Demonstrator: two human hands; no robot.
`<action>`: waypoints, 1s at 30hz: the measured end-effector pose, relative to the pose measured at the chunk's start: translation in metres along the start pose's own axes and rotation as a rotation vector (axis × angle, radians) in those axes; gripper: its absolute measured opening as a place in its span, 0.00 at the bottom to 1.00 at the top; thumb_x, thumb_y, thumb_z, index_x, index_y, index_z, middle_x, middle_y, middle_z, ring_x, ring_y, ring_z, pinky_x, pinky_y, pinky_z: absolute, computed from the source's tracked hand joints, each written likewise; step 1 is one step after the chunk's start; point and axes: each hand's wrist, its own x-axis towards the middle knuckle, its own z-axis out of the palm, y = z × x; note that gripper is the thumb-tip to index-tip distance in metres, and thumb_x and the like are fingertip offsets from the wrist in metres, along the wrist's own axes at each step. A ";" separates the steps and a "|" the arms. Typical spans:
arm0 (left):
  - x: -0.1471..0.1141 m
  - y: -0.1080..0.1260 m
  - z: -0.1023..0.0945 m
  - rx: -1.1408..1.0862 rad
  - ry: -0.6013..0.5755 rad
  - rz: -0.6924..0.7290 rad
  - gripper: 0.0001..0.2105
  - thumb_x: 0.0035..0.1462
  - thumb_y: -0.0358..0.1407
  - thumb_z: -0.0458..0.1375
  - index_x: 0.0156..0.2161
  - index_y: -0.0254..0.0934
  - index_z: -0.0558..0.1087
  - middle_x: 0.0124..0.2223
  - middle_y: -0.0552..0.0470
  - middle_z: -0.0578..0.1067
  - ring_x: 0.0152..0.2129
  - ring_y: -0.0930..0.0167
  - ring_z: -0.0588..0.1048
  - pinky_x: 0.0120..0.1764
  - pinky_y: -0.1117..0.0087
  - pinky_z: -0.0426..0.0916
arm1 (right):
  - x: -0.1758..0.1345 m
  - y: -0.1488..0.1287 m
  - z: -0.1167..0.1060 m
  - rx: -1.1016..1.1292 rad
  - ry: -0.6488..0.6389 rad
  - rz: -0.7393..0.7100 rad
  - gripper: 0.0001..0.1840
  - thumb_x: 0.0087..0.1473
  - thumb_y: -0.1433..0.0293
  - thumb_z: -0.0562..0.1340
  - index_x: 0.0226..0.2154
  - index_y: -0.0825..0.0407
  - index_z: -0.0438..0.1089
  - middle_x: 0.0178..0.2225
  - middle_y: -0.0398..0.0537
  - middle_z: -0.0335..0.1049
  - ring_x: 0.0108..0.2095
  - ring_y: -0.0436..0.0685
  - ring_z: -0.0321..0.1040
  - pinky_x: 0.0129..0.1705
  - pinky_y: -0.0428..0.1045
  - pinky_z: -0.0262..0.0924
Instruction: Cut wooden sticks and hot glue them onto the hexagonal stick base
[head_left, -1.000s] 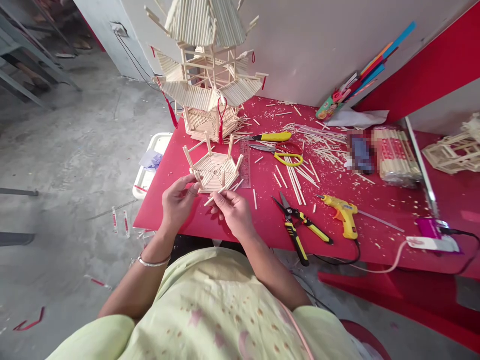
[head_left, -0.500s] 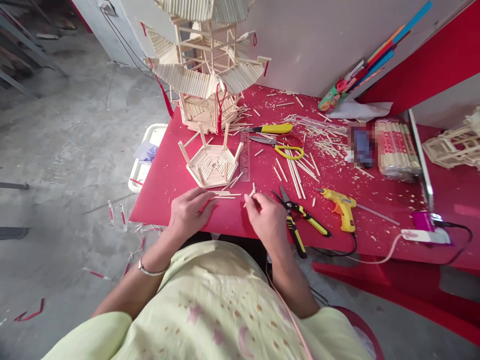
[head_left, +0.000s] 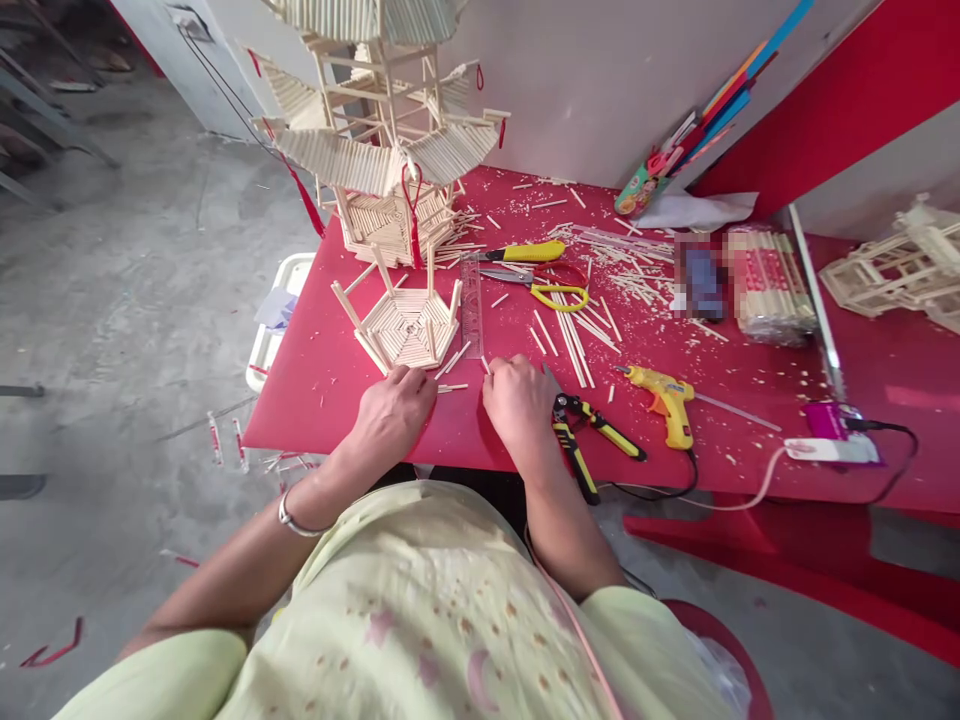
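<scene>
My left hand (head_left: 396, 408) rests low over the table edge, its fingers curled beside a few short wooden sticks (head_left: 452, 387); whatever its fingertips pinch is hidden. In my right hand (head_left: 519, 405), thumb and fingers are closed on a short wooden stick (head_left: 485, 366), whose end pokes out. Just beyond my left hand stands a hexagonal stick base (head_left: 411, 328) with upright posts at its corners. A clear ruler (head_left: 472, 310) lies to the right of that base. Yellow-and-black pliers (head_left: 576, 450) lie close against the right side of my right hand.
A tall stick pagoda (head_left: 390, 150) with red tassels stands at the back. Scissors (head_left: 555, 295), a yellow utility knife (head_left: 536, 251) and loose sticks (head_left: 574, 345) lie mid-table. A yellow glue gun (head_left: 667, 400) and a power strip (head_left: 832, 450) are to the right.
My left hand has slid right over the short sticks, its fingers more curled. My right hand has moved slightly forward, the stick in it now angled differently. The whole view has shifted a little.
</scene>
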 end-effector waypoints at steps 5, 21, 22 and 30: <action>0.011 0.006 -0.014 0.083 -0.127 0.018 0.11 0.68 0.26 0.51 0.39 0.34 0.77 0.38 0.41 0.76 0.38 0.59 0.75 0.27 0.66 0.60 | -0.001 0.000 -0.003 -0.033 -0.031 -0.027 0.17 0.68 0.74 0.53 0.44 0.57 0.78 0.39 0.63 0.76 0.39 0.65 0.77 0.37 0.53 0.64; 0.018 0.007 0.012 0.018 -0.009 0.023 0.11 0.70 0.28 0.47 0.41 0.35 0.73 0.39 0.40 0.76 0.37 0.59 0.73 0.35 0.62 0.66 | -0.010 0.017 0.016 0.209 0.033 -0.169 0.11 0.65 0.71 0.58 0.39 0.52 0.76 0.37 0.53 0.78 0.38 0.58 0.74 0.42 0.49 0.60; 0.015 0.005 0.014 -0.015 0.032 0.030 0.11 0.70 0.29 0.47 0.39 0.36 0.72 0.38 0.41 0.76 0.36 0.59 0.72 0.35 0.62 0.66 | -0.011 0.017 0.018 0.278 0.053 -0.165 0.11 0.66 0.70 0.57 0.39 0.52 0.76 0.37 0.52 0.78 0.38 0.57 0.74 0.43 0.48 0.60; -0.006 0.019 0.019 -0.709 0.553 -0.223 0.15 0.73 0.41 0.49 0.37 0.41 0.73 0.40 0.46 0.81 0.43 0.63 0.76 0.49 0.59 0.70 | -0.025 0.003 0.013 0.861 0.045 -0.222 0.19 0.72 0.56 0.53 0.38 0.47 0.74 0.35 0.47 0.80 0.37 0.56 0.76 0.43 0.46 0.64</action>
